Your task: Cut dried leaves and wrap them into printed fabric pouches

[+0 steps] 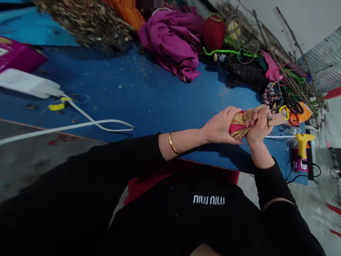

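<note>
A small bundle of patterned gold and pinkish-red cloth is between my two hands, above the front part of the blue table. My left hand, with a gold bangle on its wrist, wraps round the bundle's rounded end. The fingers of my right hand close round its gathered neck, where the cloth is creased. Pale beige material sticks out past my right hand; its kind I cannot tell. My palms hide part of the bundle.
Purple cloth, a red yarn ball and dry leaves lie along the back. Twigs and scissors are at right, near a yellow glue gun. A white power strip with cable lies left.
</note>
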Demonstrator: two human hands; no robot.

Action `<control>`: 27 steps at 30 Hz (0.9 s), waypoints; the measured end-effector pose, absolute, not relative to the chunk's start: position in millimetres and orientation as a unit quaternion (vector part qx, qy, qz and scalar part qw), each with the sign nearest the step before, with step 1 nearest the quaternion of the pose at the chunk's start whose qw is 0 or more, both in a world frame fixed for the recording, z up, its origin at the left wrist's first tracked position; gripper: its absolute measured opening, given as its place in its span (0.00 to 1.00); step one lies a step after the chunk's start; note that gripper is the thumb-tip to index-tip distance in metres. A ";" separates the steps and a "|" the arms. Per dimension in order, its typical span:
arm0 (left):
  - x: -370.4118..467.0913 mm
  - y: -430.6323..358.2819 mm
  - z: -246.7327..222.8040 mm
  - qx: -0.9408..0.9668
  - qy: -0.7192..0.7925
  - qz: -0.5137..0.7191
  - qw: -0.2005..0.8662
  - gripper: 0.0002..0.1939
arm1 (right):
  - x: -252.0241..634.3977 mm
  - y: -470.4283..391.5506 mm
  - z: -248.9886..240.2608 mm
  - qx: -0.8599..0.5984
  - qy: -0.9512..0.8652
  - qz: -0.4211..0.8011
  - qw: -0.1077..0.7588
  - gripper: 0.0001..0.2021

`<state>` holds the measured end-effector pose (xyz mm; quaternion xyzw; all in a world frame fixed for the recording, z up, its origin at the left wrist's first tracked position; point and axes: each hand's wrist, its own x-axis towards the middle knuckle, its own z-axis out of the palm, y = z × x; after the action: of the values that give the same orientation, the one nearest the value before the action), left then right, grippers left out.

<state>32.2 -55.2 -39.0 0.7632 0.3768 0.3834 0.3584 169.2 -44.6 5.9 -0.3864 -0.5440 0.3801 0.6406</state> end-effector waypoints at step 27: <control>32.5 -53.7 -21.6 0.739 0.438 0.387 0.335 0.51 | 168.0 -47.4 13.2 -0.387 -0.423 0.532 0.622 0.30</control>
<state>32.5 -53.7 -21.6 0.7390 0.4381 0.3873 0.3345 168.0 -47.4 13.2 -0.3873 -0.4233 0.5325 0.6223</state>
